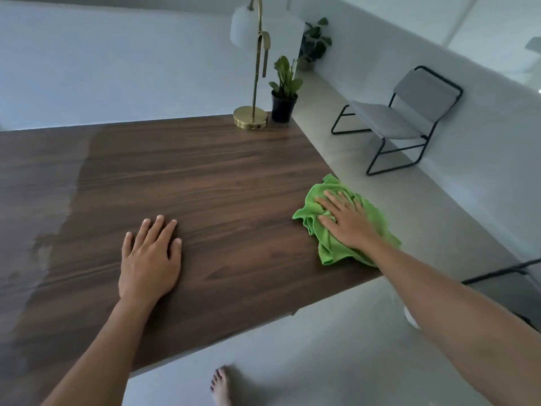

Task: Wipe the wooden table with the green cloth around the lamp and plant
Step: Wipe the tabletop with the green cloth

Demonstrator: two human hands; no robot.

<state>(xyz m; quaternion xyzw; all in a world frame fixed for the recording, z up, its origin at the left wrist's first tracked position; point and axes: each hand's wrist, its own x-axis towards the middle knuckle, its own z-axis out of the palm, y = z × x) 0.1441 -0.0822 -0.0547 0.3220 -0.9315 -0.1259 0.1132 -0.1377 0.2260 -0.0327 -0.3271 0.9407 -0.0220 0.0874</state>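
Flat, right hand [348, 221] presses green cloth [336, 247]; left hand [149, 259] rests on table [205, 171]

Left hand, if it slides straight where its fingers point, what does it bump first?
Probably nothing: the left hand points over bare wooden table toward the far edge, left of the brass lamp base.

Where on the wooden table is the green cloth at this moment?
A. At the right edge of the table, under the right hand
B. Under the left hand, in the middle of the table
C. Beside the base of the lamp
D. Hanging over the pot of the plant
A: the right hand presses flat on the green cloth at the right edge of the wooden table, far from the lamp and plant.
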